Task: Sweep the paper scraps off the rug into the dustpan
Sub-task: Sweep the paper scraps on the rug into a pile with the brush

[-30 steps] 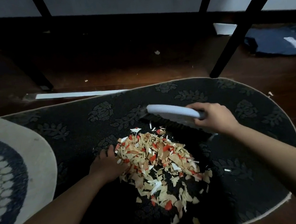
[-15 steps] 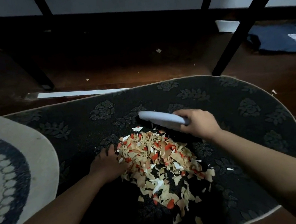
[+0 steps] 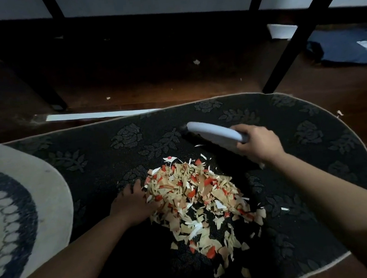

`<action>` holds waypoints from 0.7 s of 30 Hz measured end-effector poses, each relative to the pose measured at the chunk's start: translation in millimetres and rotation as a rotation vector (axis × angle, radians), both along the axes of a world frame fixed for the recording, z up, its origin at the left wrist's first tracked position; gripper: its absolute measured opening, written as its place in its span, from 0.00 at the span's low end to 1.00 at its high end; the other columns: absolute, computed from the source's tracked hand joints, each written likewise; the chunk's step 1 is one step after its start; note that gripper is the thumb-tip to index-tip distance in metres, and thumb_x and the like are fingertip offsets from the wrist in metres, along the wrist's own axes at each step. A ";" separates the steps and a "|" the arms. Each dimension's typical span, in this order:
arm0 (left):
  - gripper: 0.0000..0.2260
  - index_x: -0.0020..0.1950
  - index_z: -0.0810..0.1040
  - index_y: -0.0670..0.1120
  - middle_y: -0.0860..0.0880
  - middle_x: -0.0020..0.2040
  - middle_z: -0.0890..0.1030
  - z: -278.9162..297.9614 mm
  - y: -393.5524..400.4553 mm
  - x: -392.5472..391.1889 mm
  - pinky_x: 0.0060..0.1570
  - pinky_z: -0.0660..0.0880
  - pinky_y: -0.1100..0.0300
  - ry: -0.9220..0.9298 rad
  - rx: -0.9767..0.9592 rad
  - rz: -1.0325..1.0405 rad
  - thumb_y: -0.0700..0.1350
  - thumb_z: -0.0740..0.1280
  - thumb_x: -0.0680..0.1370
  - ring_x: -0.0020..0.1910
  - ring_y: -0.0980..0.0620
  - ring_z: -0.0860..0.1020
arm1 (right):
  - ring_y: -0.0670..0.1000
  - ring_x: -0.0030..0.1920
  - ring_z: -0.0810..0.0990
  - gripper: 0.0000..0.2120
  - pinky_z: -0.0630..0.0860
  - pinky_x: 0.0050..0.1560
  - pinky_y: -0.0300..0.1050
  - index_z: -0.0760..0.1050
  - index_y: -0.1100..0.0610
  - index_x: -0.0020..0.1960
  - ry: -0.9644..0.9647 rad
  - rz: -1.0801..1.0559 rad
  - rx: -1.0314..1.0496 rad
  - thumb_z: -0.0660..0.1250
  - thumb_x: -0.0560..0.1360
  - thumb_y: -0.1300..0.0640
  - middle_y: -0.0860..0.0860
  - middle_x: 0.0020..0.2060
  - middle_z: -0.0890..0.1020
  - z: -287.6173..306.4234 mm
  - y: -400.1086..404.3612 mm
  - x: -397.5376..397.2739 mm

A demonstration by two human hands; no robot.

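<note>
Showing 2 bare hands at work on 1 dark rug (image 3: pixel 317 135) with a woven rose-and-leaf pattern. Right hand (image 3: pixel 259 144): fingers curled tightly round the handle of 1 pale grey hand brush (image 3: pixel 214 134), which lies tilted just beyond the far edge of the scrap heap, its dark bristles facing the rug; whether the bristles touch the pile cannot be told. Left hand (image 3: pixel 135 202): palm down on the rug, fingers spread and nearly straight, gripping nothing, its fingertips touching the left margin of the paper scraps (image 3: pixel 199 197). The 2 hands are apart, with the heap between them. The scraps, tan, white and red, form 1 loose heap near the rug's centre, trailing toward the near edge; they are too many to count. A dustpan cannot be made out in this dim view. Beside the dark rug, at left, lies 1 pale rug (image 3: pixel 51 186) with a dark ringed border, overlapping it. On the brown wooden floor (image 3: pixel 147 85) beyond: 1 long white strip (image 3: pixel 102 114), a few stray white scraps, 1 crumpled blue cloth (image 3: pixel 350 49) at far right, and 4 black slanted furniture legs.
</note>
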State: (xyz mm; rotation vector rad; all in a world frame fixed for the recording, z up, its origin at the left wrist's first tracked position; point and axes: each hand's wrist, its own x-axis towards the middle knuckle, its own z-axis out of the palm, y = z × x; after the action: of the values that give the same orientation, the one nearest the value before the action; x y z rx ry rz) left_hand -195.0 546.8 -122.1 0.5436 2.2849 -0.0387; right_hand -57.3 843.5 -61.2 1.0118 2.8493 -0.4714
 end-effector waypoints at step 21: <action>0.43 0.79 0.41 0.50 0.43 0.79 0.48 4.4 1.6 2.6 0.74 0.56 0.49 -0.005 -0.011 -0.013 0.68 0.58 0.75 0.77 0.41 0.52 | 0.52 0.47 0.80 0.20 0.69 0.39 0.42 0.72 0.41 0.64 -0.073 0.083 0.002 0.66 0.73 0.53 0.48 0.51 0.82 5.5 -6.0 17.0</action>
State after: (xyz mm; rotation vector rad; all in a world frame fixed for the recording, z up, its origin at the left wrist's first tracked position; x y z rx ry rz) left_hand -192.5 548.4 -117.7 0.5520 2.2749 -0.0561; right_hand -40.4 837.5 -55.7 0.8876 2.8143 -0.4163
